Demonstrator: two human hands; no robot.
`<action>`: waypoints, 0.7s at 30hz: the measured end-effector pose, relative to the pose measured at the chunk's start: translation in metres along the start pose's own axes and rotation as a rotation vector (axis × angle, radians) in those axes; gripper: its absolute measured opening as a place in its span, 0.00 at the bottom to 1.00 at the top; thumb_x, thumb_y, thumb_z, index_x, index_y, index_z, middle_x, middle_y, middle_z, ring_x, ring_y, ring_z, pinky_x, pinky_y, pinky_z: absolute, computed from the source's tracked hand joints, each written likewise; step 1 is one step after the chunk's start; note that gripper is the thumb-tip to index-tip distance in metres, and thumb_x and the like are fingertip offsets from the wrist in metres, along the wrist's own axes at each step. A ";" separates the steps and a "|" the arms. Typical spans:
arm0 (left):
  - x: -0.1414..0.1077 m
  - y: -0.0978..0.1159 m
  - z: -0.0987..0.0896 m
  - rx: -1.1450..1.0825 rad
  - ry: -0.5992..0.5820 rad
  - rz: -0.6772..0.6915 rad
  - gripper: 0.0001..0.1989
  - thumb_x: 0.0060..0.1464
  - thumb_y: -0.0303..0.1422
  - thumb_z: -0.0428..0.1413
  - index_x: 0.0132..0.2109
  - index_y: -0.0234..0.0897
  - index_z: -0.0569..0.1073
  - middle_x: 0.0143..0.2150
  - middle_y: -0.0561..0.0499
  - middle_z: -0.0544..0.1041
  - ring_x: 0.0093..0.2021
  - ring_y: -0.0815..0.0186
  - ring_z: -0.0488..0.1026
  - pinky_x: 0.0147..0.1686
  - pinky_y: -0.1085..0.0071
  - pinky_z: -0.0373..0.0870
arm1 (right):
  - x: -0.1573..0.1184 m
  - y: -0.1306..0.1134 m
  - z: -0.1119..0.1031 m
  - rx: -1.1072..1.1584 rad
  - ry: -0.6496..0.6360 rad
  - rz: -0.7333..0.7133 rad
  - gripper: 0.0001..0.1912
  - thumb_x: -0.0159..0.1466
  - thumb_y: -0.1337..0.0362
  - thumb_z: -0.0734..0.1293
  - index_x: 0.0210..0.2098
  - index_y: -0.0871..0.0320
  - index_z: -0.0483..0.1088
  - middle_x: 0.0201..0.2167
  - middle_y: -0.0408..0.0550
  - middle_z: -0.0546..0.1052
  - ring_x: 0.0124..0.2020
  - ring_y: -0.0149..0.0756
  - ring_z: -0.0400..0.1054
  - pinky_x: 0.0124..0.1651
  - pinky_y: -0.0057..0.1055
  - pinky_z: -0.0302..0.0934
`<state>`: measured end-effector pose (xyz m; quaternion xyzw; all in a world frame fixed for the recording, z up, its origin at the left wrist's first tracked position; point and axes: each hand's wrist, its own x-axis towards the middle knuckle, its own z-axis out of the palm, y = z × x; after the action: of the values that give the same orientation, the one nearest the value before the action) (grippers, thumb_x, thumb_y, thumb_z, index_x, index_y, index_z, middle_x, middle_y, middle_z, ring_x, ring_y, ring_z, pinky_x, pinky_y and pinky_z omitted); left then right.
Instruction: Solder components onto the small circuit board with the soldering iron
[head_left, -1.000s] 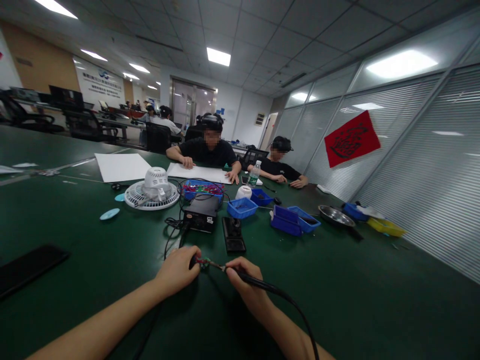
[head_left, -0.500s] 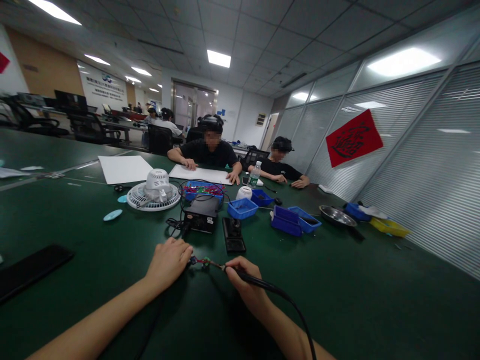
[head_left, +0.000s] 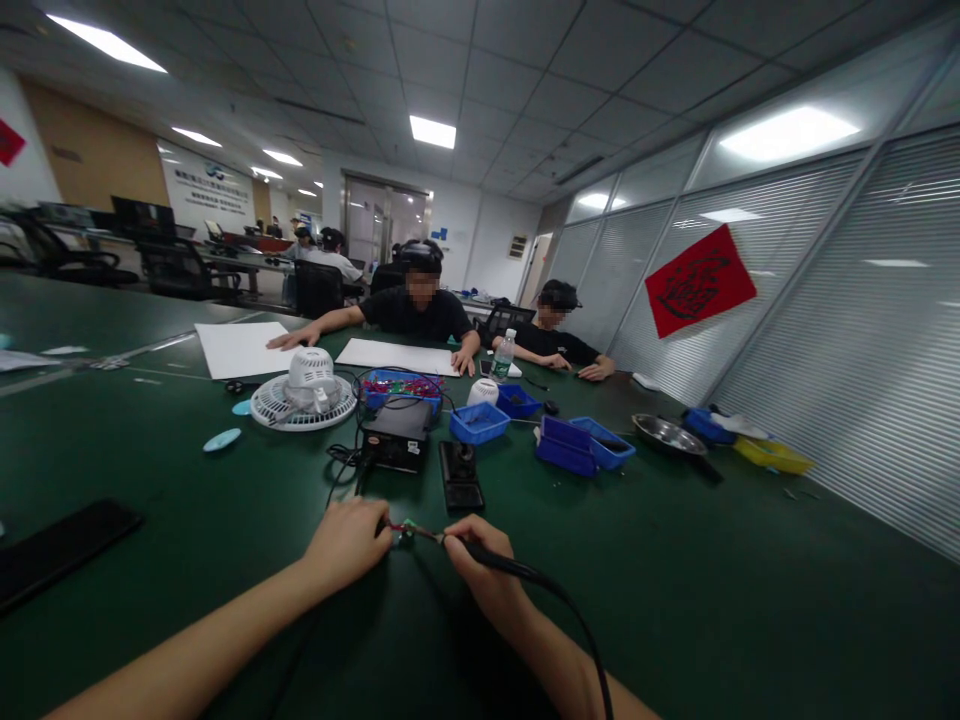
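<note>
My right hand [head_left: 486, 570] is closed round the handle of a soldering iron [head_left: 517, 570], whose black cord runs down toward the bottom edge. The iron's metal tip points left and meets or nearly meets a small green circuit board [head_left: 407, 530] low over the table. Thin red wires [head_left: 394, 526] run from the board into the closed fingers of my left hand [head_left: 349, 542]. Those fingertips are partly hidden behind the hand. Just beyond the board lies a black soldering iron stand [head_left: 460, 478], with a black box-shaped soldering station [head_left: 395, 438] to its left.
On the green table stand a white fan [head_left: 310, 390], a blue tray of coloured wires [head_left: 401, 388], a blue tray [head_left: 480, 424] and a metal pan [head_left: 667, 434]. A black phone-like slab [head_left: 64, 545] lies left. Two people sit opposite, near white sheets [head_left: 397, 357] and a bottle [head_left: 504, 355].
My left hand has turned slightly and now covers the dark piece at the wires' left end. The iron stays at the board. Opposite, a person's hand has moved out to the left sheet.
</note>
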<state>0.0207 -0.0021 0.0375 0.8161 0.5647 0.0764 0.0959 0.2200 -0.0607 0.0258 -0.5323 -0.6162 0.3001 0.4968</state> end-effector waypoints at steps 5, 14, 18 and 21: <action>0.000 0.003 0.006 -0.059 -0.036 -0.072 0.16 0.55 0.38 0.46 0.42 0.43 0.76 0.41 0.47 0.80 0.45 0.57 0.74 0.45 0.62 0.63 | 0.000 0.000 0.001 -0.017 -0.001 -0.004 0.06 0.56 0.64 0.65 0.24 0.58 0.71 0.20 0.41 0.70 0.23 0.31 0.62 0.27 0.26 0.55; 0.005 -0.002 0.013 -0.160 -0.068 -0.059 0.12 0.54 0.39 0.49 0.36 0.48 0.78 0.37 0.54 0.81 0.41 0.61 0.75 0.39 0.69 0.63 | -0.002 0.001 0.001 0.013 -0.023 0.024 0.05 0.55 0.66 0.65 0.25 0.59 0.71 0.21 0.41 0.70 0.23 0.31 0.62 0.26 0.25 0.55; 0.006 -0.004 0.014 -0.192 -0.073 -0.056 0.11 0.54 0.37 0.49 0.36 0.47 0.77 0.38 0.55 0.80 0.42 0.62 0.75 0.38 0.71 0.62 | -0.002 -0.001 0.003 -0.002 -0.007 0.029 0.05 0.55 0.67 0.65 0.24 0.58 0.71 0.21 0.40 0.70 0.23 0.30 0.62 0.26 0.25 0.55; 0.003 -0.006 0.016 -0.174 -0.007 -0.011 0.11 0.55 0.36 0.48 0.37 0.45 0.75 0.42 0.54 0.78 0.45 0.63 0.73 0.40 0.71 0.61 | -0.003 0.001 0.006 0.002 0.009 0.023 0.05 0.55 0.66 0.65 0.24 0.58 0.71 0.20 0.41 0.70 0.23 0.31 0.62 0.26 0.25 0.55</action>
<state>0.0202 0.0019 0.0209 0.8018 0.5603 0.1219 0.1686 0.2150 -0.0620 0.0222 -0.5401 -0.6076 0.3040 0.4967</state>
